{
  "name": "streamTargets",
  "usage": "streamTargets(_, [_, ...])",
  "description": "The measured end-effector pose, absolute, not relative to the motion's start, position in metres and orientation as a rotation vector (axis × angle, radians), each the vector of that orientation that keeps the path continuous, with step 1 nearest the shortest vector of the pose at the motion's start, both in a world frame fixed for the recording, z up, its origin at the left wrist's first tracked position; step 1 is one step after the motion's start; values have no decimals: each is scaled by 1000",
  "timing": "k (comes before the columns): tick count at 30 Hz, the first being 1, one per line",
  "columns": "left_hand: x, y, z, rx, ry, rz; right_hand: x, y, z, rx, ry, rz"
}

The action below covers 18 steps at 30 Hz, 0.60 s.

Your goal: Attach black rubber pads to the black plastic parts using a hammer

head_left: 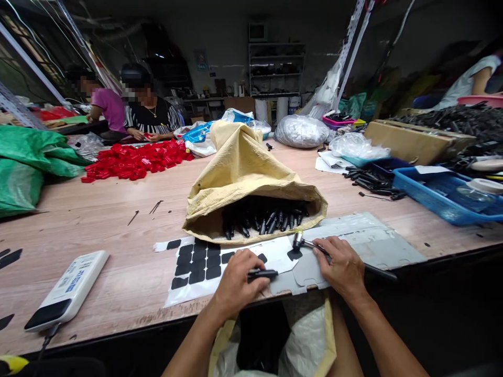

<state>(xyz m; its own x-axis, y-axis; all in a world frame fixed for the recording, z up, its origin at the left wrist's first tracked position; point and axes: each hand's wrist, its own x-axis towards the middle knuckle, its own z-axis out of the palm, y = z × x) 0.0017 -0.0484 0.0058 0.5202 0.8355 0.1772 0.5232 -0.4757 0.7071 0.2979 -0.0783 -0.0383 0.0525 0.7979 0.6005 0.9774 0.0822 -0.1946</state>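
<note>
My left hand (239,277) pinches a short black cylindrical part (263,273) above the table's front edge. In my right hand (341,264) is a small hammer (297,241), its head to the left and its black handle passing under my palm. Beneath both hands lies a grey board (353,246). A white sheet (231,250) with rows of black rounded squares is partly under my left hand. Beyond it, a yellow sack (243,173) lies with its mouth towards me, and many black parts (271,221) show inside.
A white power bank (68,288) with a cable lies left. Red pieces (137,159) are heaped beyond, near two people. A green sack (35,162) is far left. A blue tray (444,193) and black parts (373,180) are at right. An open bag (330,335) hangs below the edge.
</note>
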Motion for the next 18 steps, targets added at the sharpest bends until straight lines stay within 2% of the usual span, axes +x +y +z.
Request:
streamTargets(10, [0, -115, -2, 2439, 946, 348, 298, -78, -41, -1761, -1782, -419])
streamTargets(14, [2, -95, 7, 2371, 1027, 634, 298, -78, -42, -1764, -1769, -426])
streamTargets(18, [-2, -35, 24, 2200, 1465, 1011, 297, -78, -41, -1776, -1760, -426])
